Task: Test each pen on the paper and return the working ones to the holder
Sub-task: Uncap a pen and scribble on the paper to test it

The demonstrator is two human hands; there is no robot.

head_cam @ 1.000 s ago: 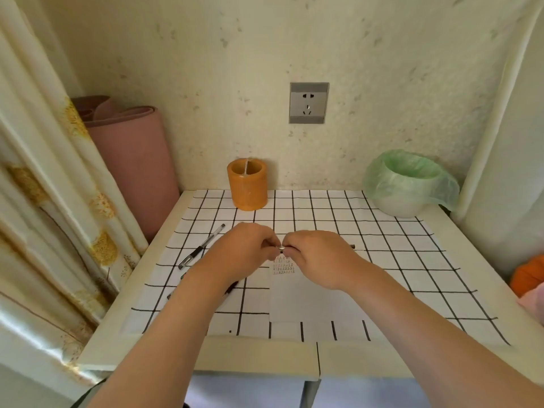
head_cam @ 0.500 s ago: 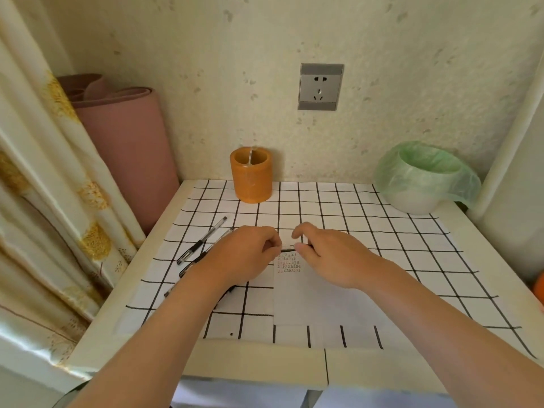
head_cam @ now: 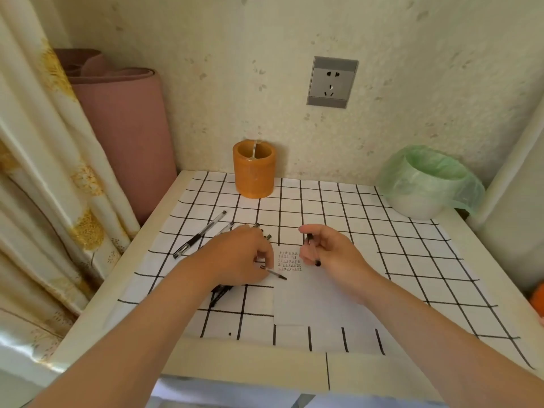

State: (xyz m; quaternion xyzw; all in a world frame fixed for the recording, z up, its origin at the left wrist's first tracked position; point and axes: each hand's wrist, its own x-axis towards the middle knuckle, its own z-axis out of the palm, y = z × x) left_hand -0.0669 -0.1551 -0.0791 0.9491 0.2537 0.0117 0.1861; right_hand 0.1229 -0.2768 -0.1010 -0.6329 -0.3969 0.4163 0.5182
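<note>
While both hands rest low over the paper point(head_cam: 297, 301), we see the left hand point(head_cam: 235, 257) curled shut on a thin pen point(head_cam: 273, 272), its tip on the sheet; the right hand point(head_cam: 329, 251) pinches a clear piece with dark ends point(head_cam: 312, 250), perhaps the barrel or cap; spare pens point(head_cam: 200, 234) lie left; the orange holder point(head_cam: 254, 169) stands at the back.

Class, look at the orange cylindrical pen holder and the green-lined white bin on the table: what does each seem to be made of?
Orange cylindrical pen holder: probably plastic or resin, with a smooth, slightly glossy, faintly translucent wall; hard to be sure. White round bin: likely plastic, smooth and matte. Its green liner: thin plastic film, translucent and crinkled, folded over the rim.
</note>
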